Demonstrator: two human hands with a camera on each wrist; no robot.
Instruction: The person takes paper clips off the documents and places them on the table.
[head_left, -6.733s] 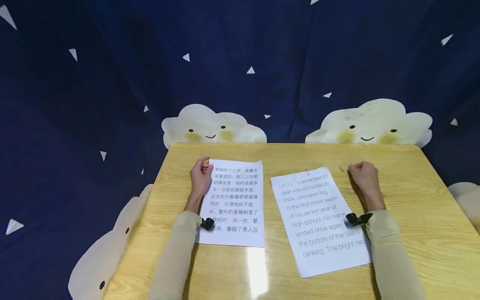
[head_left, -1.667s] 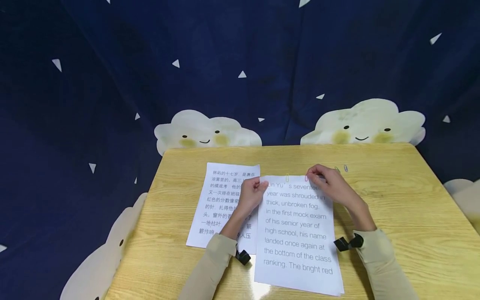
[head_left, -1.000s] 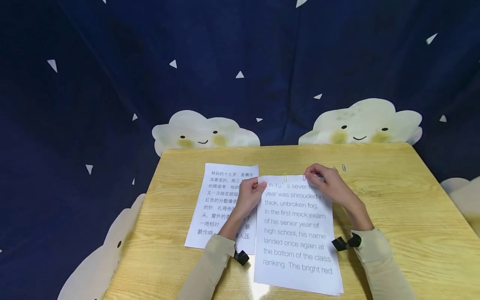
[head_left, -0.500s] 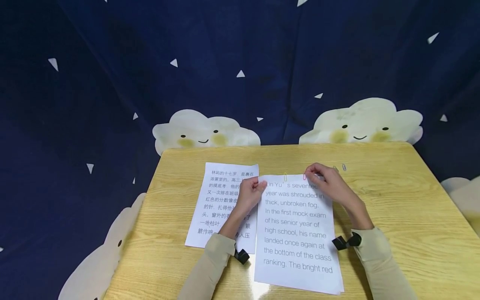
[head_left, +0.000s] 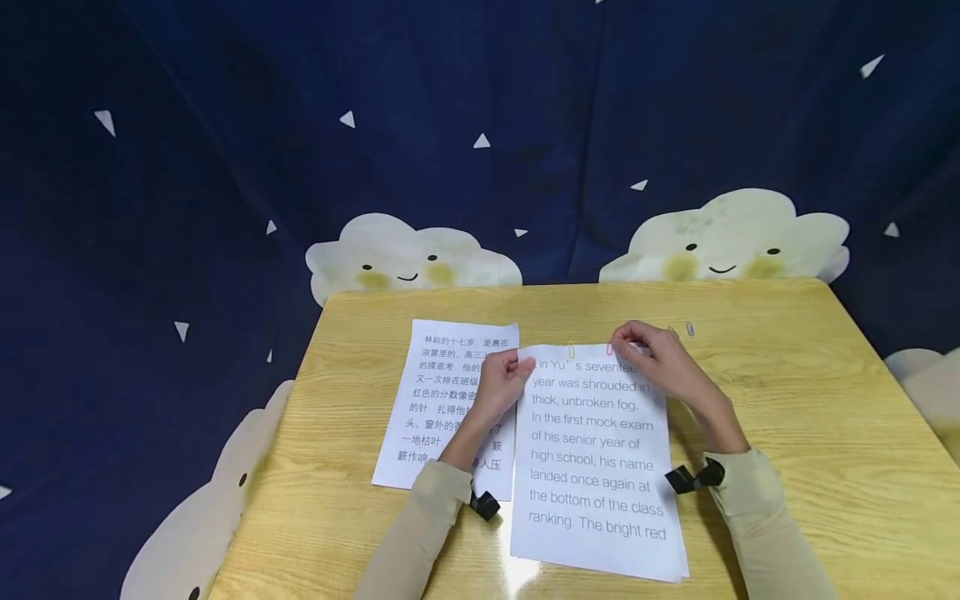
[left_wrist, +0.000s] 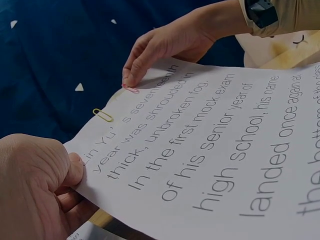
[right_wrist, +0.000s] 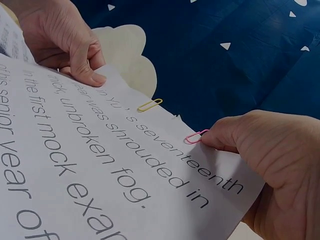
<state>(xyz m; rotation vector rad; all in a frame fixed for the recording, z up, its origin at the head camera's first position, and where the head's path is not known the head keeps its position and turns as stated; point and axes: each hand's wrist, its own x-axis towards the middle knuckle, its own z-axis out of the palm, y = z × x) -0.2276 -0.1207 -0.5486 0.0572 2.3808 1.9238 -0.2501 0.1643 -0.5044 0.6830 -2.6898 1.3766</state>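
In the head view, my left hand [head_left: 501,385] pinches the top left corner of a stack of English-printed paper [head_left: 592,467], thumb on top. At the top edge, a yellow paper clip [right_wrist: 150,105] sits on the sheets. To its right is a pink paper clip [right_wrist: 196,136], and my right hand [right_wrist: 280,160] pinches its outer end between thumb and forefinger. The left wrist view shows the top of the stack raised and slightly bowed between both hands. Below my left forearm lies a Chinese-printed sheet [head_left: 438,400], its right side partly covered.
A blue paper clip [head_left: 690,329] and a green paper clip [head_left: 672,332], partly behind my right hand, lie on the wooden table [head_left: 810,375]. Behind the table's far edge hangs a dark blue curtain [head_left: 420,100] with clouds and white triangles.
Since the earliest frame, the English stack has shifted left and straightened, and both hands have come to its top edge. Through the last second or so the hands stay almost still.
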